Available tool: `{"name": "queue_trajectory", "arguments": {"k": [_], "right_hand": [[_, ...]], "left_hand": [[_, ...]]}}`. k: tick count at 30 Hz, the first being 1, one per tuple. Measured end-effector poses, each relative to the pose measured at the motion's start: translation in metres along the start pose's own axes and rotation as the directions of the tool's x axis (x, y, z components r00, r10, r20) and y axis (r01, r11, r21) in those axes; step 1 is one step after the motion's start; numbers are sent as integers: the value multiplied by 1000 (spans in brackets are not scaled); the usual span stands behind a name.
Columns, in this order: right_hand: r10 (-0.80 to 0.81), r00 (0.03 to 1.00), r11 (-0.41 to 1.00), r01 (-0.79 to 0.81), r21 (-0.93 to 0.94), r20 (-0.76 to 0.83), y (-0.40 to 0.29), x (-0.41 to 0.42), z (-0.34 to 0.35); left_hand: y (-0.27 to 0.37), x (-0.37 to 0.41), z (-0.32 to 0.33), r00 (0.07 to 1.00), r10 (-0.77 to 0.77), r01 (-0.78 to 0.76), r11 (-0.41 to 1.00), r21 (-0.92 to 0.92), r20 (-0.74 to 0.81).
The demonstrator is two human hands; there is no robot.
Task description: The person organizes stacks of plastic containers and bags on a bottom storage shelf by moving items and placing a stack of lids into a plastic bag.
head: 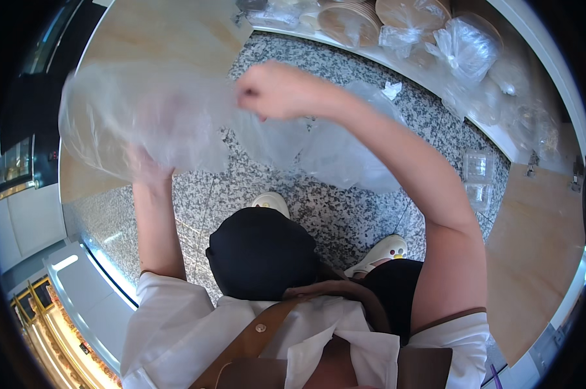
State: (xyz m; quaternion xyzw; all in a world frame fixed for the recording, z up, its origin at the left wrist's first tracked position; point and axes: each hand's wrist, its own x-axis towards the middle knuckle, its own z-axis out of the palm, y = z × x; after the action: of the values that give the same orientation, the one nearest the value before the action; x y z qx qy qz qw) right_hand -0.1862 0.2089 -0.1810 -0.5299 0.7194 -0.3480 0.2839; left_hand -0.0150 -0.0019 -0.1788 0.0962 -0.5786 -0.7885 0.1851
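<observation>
A large clear plastic bag (98, 121) is spread wide at the left, blurred by motion. My left hand (159, 131) is behind or inside its film; its fingers are veiled, so I cannot tell their grip. My right hand (268, 90) is at the bag's right end with curled fingers, and blur hides whether they pinch the film. More translucent plastic film (351, 155) extends below my right forearm, above the speckled floor.
An open cabinet shelf (497, 141) at the upper right holds stacked round tubs (349, 24) and bagged containers (468, 48). Clear plastic boxes (478, 165) lie near its edge. Beige cabinet doors (536, 243) stand open on both sides. Light clogs (387, 248) are on my feet.
</observation>
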Motion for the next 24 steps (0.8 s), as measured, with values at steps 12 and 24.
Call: {"name": "queue_trajectory", "arguments": {"k": [12, 24], "right_hand": [[118, 968, 761, 54, 646, -221, 16, -21, -72], [22, 965, 867, 112, 486, -262, 5, -19, -69]], "left_hand": [[55, 17, -9, 943, -165, 101, 969, -225, -288], [89, -28, 57, 986, 139, -83, 887, 453, -90]]}}
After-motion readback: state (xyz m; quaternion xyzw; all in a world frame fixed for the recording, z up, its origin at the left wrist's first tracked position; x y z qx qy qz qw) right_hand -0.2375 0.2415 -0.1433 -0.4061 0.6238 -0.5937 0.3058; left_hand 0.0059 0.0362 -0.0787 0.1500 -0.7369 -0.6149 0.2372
